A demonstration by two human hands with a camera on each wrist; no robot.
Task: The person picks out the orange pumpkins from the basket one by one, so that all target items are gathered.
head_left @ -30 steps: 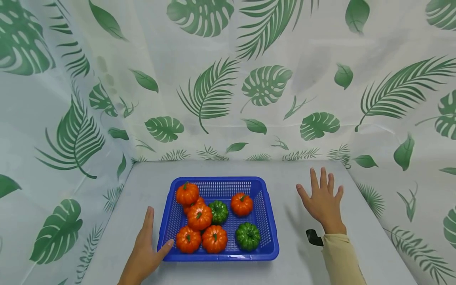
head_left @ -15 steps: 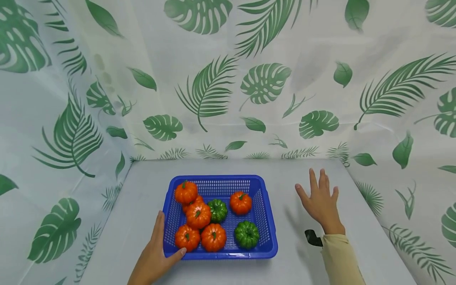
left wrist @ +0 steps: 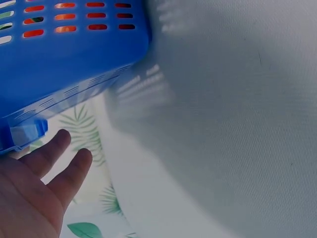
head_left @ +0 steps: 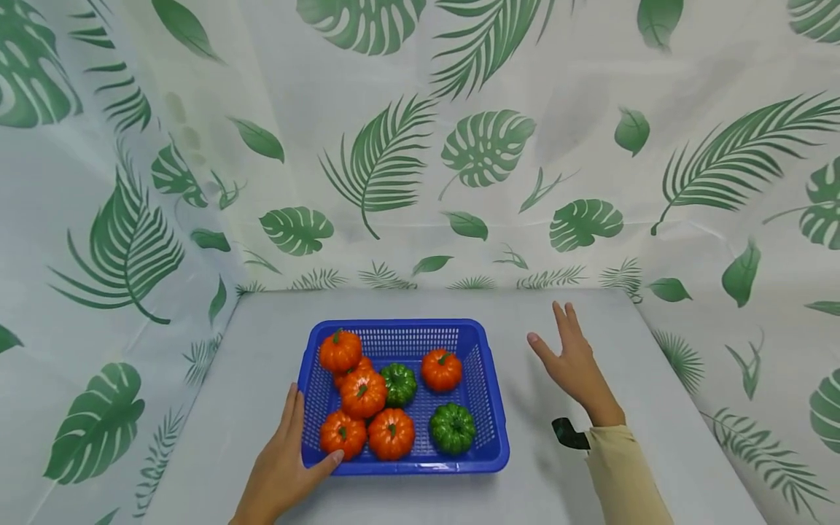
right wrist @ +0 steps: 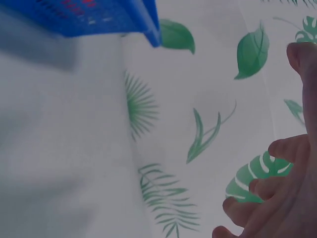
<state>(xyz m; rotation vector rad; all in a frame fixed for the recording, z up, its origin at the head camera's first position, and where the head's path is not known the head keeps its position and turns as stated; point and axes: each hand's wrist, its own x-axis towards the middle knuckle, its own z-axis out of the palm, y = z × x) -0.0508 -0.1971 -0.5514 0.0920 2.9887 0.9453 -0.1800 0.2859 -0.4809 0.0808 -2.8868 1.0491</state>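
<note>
A blue plastic basket [head_left: 459, 467] holds several small orange pumpkins [head_left: 363, 392] and two green ones, one at its front right [head_left: 452, 428] and one near its middle [head_left: 398, 384]. My left hand [head_left: 278, 467] is at the basket's left side, its fingers straight along the outside and the thumb over the front left corner. In the left wrist view, two straight fingers of the left hand [left wrist: 39, 193] show just below the basket's rim [left wrist: 29, 130]. Off to the basket's right, my right hand [head_left: 577, 368] hovers above the table with fingers spread, holding nothing.
The basket stands on a white table [head_left: 525, 321]. A curtain [head_left: 407, 160] printed with green leaves hangs behind the table and along both sides. A black wrist-camera piece [head_left: 569, 434] sticks out at the right cuff.
My left hand has moved right, up to the basket's side. The right hand has shifted left towards the basket and turned somewhat. The pumpkins keep their places in the basket.
</note>
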